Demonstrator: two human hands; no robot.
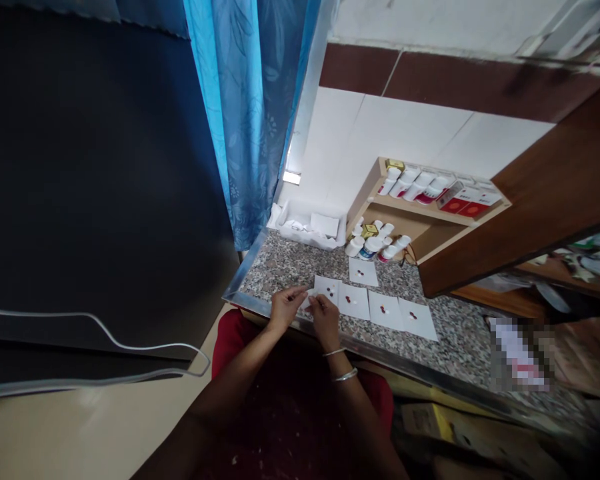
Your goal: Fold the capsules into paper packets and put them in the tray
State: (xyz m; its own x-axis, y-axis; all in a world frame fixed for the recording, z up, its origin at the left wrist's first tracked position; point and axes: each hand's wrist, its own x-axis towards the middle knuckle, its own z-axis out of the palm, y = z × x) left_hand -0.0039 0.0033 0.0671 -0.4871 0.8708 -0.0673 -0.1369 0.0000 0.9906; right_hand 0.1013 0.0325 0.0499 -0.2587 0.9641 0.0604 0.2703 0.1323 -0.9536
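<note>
My left hand (pixel 285 309) and my right hand (pixel 325 321) meet at the front edge of the granite counter. Pinched between their fingertips is a small piece of white paper (pixel 307 299); whether anything lies inside it cannot be seen. Just beyond my right hand begins a row of square white paper sheets (pixel 363 311), laid side by side. Each sheet bears a few dark red and pale pills (pixel 383 309). Behind the row lies another paper sheet (pixel 369 279) with small pills on it. Bracelets circle my right wrist.
A white plastic basket (pixel 300 238) with papers stands at the back left. Beside it a wooden shelf (pixel 420 212) holds several white bottles (pixel 407 182) and red-and-white boxes (pixel 480 195). A blue curtain (pixel 240 133) hangs at left. Cardboard boxes (pixel 460 433) sit below the counter (pixel 285 263).
</note>
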